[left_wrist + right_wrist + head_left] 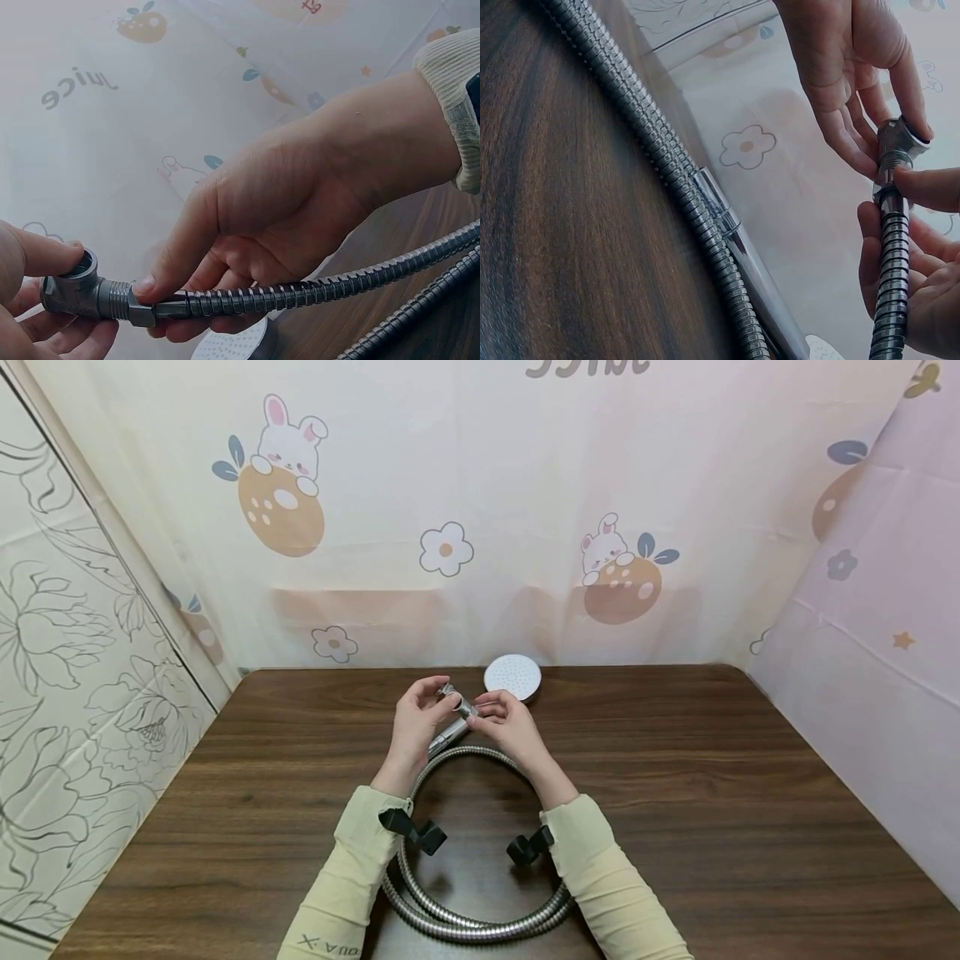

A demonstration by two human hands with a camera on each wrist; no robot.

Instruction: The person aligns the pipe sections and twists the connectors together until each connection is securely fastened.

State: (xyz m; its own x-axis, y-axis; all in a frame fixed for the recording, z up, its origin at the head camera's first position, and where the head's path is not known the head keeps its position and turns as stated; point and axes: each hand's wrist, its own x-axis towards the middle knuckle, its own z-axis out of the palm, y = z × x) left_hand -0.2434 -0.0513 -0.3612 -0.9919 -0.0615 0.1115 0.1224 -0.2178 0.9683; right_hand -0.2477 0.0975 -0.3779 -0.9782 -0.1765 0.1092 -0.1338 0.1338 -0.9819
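Head view, left to right: left hand [412,731] — thumb and fingers clamped on a silver metal pipe fitting [75,295], raised above the brown wood-grain table [697,768]. At the fitting's six o'clock, a ribbed silver metal hose [480,934] lies coiled. Right hand [513,727] — thumb and fingers pinching that hose's end nut [142,309], which touches the fitting's threaded end; thread engagement cannot be told. At two o'clock, a white-faced round shower head [512,675] rests by the far edge.
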